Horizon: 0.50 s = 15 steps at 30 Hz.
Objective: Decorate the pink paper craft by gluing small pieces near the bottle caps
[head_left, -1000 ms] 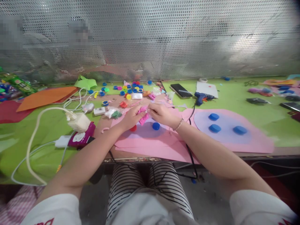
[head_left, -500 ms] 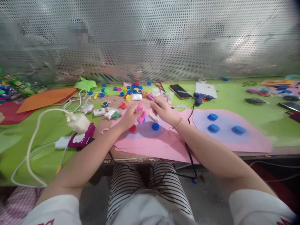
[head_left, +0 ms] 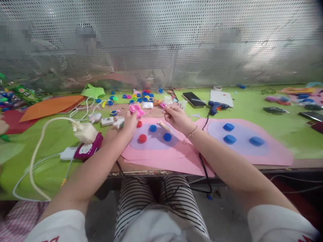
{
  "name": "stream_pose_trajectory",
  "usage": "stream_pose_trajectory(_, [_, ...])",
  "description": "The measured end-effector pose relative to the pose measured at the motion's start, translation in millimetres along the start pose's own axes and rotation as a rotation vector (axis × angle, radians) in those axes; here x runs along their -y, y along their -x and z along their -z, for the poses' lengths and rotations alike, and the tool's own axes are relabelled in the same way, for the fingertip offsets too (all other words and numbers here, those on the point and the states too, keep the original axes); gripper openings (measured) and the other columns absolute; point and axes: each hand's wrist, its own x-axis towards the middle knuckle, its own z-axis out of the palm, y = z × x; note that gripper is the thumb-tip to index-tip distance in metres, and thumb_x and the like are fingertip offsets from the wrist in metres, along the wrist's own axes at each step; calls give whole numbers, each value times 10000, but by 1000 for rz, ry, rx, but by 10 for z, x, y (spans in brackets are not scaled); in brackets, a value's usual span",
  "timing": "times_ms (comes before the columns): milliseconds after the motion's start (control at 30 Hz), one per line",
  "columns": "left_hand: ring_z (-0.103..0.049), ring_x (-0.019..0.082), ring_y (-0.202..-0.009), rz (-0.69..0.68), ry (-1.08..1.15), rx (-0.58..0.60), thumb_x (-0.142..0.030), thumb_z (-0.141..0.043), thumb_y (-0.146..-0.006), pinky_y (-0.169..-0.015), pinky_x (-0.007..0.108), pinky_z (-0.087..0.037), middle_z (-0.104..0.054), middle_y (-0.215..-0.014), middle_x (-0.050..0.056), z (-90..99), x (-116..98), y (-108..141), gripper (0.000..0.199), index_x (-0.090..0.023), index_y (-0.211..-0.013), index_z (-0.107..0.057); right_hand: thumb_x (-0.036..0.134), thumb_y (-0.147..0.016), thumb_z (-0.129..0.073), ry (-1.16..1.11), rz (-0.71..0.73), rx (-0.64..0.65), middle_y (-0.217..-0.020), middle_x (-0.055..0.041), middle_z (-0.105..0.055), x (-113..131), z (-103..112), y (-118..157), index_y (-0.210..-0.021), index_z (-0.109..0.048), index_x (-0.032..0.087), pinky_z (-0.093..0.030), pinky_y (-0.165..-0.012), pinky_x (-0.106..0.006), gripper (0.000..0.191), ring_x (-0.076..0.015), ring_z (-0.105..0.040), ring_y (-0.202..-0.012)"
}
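Observation:
My left hand (head_left: 130, 121) is closed on a soft, bright pink lump of modelling clay (head_left: 136, 110). A thin pink strand trails from it to the right. My right hand (head_left: 176, 117) hovers over the far edge of the lilac paper shape (head_left: 156, 145), fingers pinched; whatever they hold is too small to make out. Below that hand a cream curved strip (head_left: 164, 126) lies on the paper. Round it sit a blue bottle cap (head_left: 167, 136), another blue cap (head_left: 152, 128), a red cap (head_left: 142, 138) and a second red cap (head_left: 139, 124).
Right of my hands, a second pink sheet (head_left: 280, 156) bears three blue caps. Behind lie a phone (head_left: 193, 99) and a blue glue gun (head_left: 215, 107), its black cord hanging over the table edge. A purple power strip (head_left: 88, 148) and cables occupy the left; perforated metal stands behind.
My left hand has moved left and away from me with the pink clay, uncovering caps on the lilac paper. My right hand has stayed nearly in place, its fingers pinched.

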Motion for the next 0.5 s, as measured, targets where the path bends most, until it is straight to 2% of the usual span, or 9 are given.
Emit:
stream_pose_trajectory(200, [-539,87,-731,28,147,-24,-166,-559,-669,-715,247,-480,-517,-787,-16,-26,-54,38,119,-176,-742,-465,206,-803,-617,-19,-54,-48,-646,21,-599,19,-4,3,-697,-571,140,-465,-512,-78,133,-9,-548,-536])
stream_pose_trajectory(333, [-526,84,-700,67,216,-18,-122,-544,-638,-684,227,-469,-525,-740,-17,-22,-117,56,103,-164,-718,-494,162,-740,-670,-58,-46,-21,-618,32,-596,16,8,8,-671,-578,147,-463,-523,-84,116,-13,-550,-541])
stream_pose_trajectory(500, [-509,72,-660,89,249,-35,-87,-528,-603,-683,204,-459,-492,-645,-40,-20,-167,94,124,-171,-638,-444,160,-658,-730,-42,-12,24,-604,40,-594,-14,36,1,-678,-597,151,-468,-508,-100,135,-25,-561,-541])
